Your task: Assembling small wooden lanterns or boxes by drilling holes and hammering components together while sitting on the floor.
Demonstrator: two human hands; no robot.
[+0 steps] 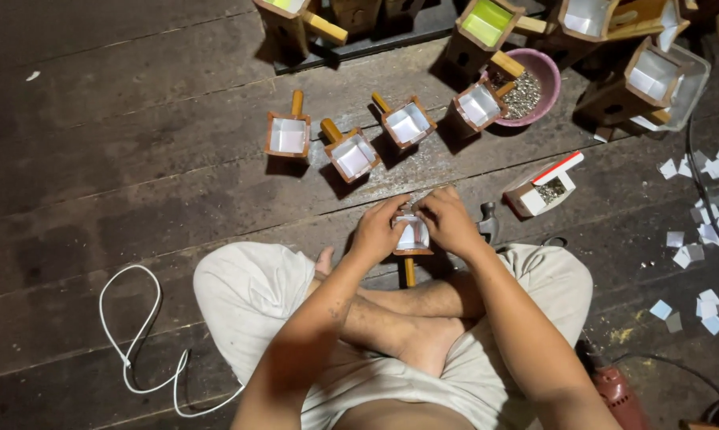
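Together the left hand [378, 232] and right hand [447, 220] close their fingers around a small wooden box with a handle [412, 239], held above the crossed legs, near a hammer [487, 223] on the floor [120, 159].

floor: you sit on dark wooden planks [136, 119].
finished boxes: ahead of you stand four small wooden boxes with peg handles and white lining [288, 134], [351, 154], [407, 122], [479, 103].
far row: along the top edge you see bigger boxes, one lined green [487, 22], others white [654, 73].
bowl: a pink bowl [544, 68] holds small grey bits.
carton: a white and red carton [544, 187] lies open to your right, with grey bits inside.
hammer: a hammer head [489, 221] shows just beside your right knee.
cord: a white cord [132, 334] loops on the planks to your left.
paper: white paper squares [713, 171] lie scattered at the right edge.
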